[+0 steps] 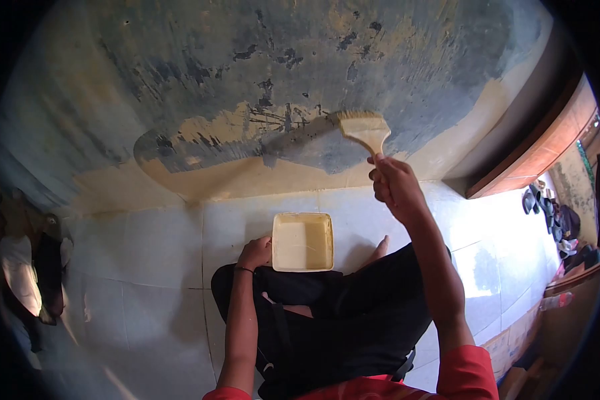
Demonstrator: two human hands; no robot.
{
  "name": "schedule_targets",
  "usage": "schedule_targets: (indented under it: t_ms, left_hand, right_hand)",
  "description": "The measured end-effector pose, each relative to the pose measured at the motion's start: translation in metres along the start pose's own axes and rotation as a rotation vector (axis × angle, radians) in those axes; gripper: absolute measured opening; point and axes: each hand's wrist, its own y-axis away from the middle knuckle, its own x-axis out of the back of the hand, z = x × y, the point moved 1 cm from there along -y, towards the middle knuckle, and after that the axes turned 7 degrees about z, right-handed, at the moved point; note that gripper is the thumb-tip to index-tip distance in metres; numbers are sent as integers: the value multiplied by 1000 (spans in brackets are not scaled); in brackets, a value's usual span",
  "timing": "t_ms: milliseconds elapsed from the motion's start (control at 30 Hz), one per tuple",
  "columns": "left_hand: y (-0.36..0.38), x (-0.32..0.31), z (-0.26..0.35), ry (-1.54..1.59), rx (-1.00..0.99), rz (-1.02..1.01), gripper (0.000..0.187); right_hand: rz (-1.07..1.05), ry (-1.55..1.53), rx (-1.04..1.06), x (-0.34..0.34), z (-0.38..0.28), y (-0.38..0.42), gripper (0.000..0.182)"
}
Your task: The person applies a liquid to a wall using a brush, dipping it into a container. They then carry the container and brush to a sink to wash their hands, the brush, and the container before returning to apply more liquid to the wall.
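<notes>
The right hand [397, 187] has its fingers closed around the handle of a wide, flat brush with a pale yellow head [367, 127], whose bristles are at the grey-and-cream patchy wall [260, 60]; if they touch it, I cannot tell. A square, cream-coloured container [327, 243] is in front of the crossed legs in black trousers [353, 333]. The left hand [255, 253] is touching its left side, but whether these fingers grip it firmly, I cannot see. The main danger, in my judgement, is tipping: a knee moved upward, or a loose left hold, could tilt the container and spill any liquid inside onto the trousers or the pale tiled floor [153, 260]. Also, an overloaded brush could drip along the right wrist, and hard pressing could loosen flakes where the wall surface looks broken.
</notes>
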Motion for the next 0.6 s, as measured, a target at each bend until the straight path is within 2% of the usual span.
schedule_targets:
  t_ms: [167, 300, 367, 433, 500, 600]
  left_hand:
    - [5, 2, 3, 35, 1, 27, 35]
    - [12, 7, 5, 20, -2, 6, 34]
    - [11, 2, -2, -54, -78, 89, 32]
    - [15, 3, -2, -35, -85, 92, 31]
    - [18, 5, -1, -18, -92, 96, 31]
    - [19, 4, -5, 79, -10, 39, 30]
  right_hand:
    - [-21, -17, 57, -16, -56, 11, 32]
    - [-107, -77, 111, -31, -107, 20, 23]
    - [-148, -94, 157, -39, -132, 23, 22]
    - [-269, -103, 191, -44, -160, 21, 21]
    - [-290, -86, 265, -54, -189, 22, 19]
    - [-349, -85, 362, -63, -232, 8, 20]
